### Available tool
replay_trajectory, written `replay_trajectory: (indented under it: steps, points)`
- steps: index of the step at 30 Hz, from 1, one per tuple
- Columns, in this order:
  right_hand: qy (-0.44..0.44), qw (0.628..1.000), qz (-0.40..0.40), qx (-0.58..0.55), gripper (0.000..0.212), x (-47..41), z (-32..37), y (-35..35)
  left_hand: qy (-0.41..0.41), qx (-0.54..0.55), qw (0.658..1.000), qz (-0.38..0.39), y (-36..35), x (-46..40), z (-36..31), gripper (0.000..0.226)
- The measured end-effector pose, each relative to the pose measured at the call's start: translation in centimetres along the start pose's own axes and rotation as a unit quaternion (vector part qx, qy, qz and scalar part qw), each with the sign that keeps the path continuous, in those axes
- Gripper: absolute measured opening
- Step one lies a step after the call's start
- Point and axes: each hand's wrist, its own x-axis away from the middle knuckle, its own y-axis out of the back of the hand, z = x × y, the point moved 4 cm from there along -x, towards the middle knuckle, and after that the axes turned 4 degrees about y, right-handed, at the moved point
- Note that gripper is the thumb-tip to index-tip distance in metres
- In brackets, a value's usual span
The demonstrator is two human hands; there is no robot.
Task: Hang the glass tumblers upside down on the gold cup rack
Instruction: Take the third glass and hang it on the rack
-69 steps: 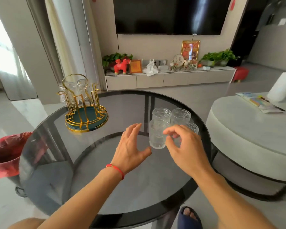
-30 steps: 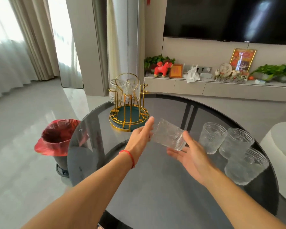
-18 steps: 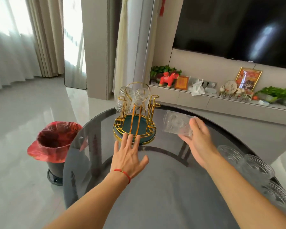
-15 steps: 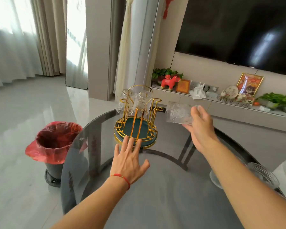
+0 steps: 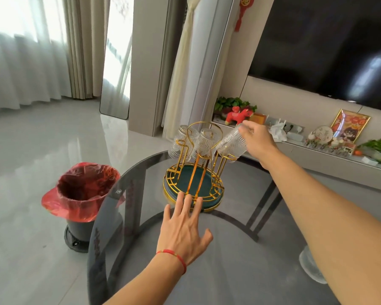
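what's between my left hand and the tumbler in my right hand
In the head view, the gold cup rack stands between the left hand and the tilted tumbler held by the right hand.

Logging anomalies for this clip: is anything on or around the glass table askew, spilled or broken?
Nothing is spilled or broken. The tumbler in the right hand is tilted, mouth down over a peg of the gold cup rack, mid-placement. Two hung tumblers sit upright. The left hand lies open by the rack's base.
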Motion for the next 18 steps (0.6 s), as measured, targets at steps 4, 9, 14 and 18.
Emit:
replay_trajectory:
  steps: [4,9,14,18]
  points:
    - [0.010,0.999,0.032,0.043,0.050,0.0,0.2,-1.8,0.000,0.002,1.000,-0.002,0.1,0.0,-0.1,0.086]
    - [0.027,0.992,0.076,0.092,0.048,0.6,-0.1,-4.0,-0.002,0.003,1.000,-0.004,0.2,0.0,0.0,0.086]
    - [0.010,0.993,0.099,0.068,0.050,0.7,-1.0,-4.5,0.001,0.003,1.000,-0.006,0.1,0.0,0.1,0.085]
    - [-0.003,0.991,0.126,0.045,0.049,1.4,-1.3,-5.0,0.002,0.007,1.000,-0.019,0.2,0.0,0.1,0.084]
